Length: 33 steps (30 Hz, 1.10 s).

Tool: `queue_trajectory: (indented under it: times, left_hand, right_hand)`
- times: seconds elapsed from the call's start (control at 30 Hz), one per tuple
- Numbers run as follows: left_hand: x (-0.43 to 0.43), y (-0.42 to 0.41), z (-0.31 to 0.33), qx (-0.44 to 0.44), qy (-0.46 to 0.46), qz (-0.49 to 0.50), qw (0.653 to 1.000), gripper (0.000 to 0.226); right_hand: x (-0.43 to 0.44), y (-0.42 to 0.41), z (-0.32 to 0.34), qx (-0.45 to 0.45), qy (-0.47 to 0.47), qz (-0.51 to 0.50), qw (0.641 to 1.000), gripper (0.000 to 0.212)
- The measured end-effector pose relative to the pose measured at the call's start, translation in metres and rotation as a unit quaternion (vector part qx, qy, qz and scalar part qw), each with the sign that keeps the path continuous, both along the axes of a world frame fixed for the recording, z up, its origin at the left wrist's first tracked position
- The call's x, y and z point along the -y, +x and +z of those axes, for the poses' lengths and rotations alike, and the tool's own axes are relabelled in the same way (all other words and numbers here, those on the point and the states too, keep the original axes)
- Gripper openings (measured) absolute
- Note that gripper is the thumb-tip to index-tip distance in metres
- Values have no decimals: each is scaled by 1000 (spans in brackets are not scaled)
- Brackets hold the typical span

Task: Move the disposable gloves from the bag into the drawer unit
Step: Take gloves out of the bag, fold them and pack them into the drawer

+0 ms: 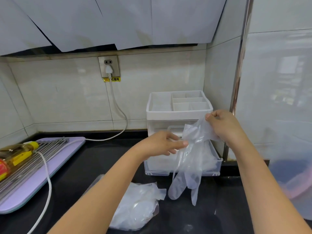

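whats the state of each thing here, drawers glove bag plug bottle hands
lower drawer: pulled open, clear plastic inside
upper drawer: closed
glove: held up, fingers hanging down in front of the lower drawer
bag: lying crumpled, not held
plug: plugged in
bottle: lying on its side, cap on
left hand: pinching the glove's middle
right hand: pinching the glove's cuff

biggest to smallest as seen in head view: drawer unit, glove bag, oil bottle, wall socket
1. drawer unit
2. glove bag, partly hidden
3. oil bottle, cut off by frame edge
4. wall socket, farthest away
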<state>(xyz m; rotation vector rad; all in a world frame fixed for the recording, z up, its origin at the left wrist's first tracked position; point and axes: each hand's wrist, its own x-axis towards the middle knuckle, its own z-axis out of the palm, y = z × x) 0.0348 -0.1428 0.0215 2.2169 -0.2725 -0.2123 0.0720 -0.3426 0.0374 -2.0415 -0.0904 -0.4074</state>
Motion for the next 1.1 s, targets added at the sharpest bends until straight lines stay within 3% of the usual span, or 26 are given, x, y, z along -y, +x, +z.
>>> queue_trajectory:
  times: [0.13, 0.33, 0.47, 0.57, 0.67, 0.73, 0.8, 0.97, 1.1]
  left_hand:
    - [8, 6, -19, 8, 11, 13, 1000, 15]
    - [-5, 18, -9, -7, -120, 84, 989, 14]
    - [-16, 32, 6, 110, -8, 140, 984, 26]
    - [-14, 43, 5, 169, 81, 144, 972, 28]
    - [-6, 47, -4, 178, 131, 127, 967, 31]
    - [-3, 49, -10, 188, 146, 119, 964, 24]
    - [1, 50, -13, 195, 171, 120, 958, 22]
    - [8, 49, -16, 206, 247, 116, 940, 18]
    - [9, 34, -10, 298, 314, 153, 888, 25]
  right_hand:
    - [-4, 1, -1, 3, 18, 18, 1000, 23]
    - [8, 4, 4, 42, -70, -27, 996, 24]
    - [12, 4, -1, 27, -166, -80, 983, 24]
    - [6, 2, -6, 67, -249, -150, 955, 14]
    - [-4, -5, -4, 112, -235, -40, 965, 3]
    - [-15, -11, -5, 49, -258, 107, 959, 9]
    - [-24, -12, -13, -33, -331, 190, 924, 18]
    - [-31, -3, -30, -149, -411, 188, 879, 31]
    - [-31, 1, -35, -178, -425, 181, 869, 32]
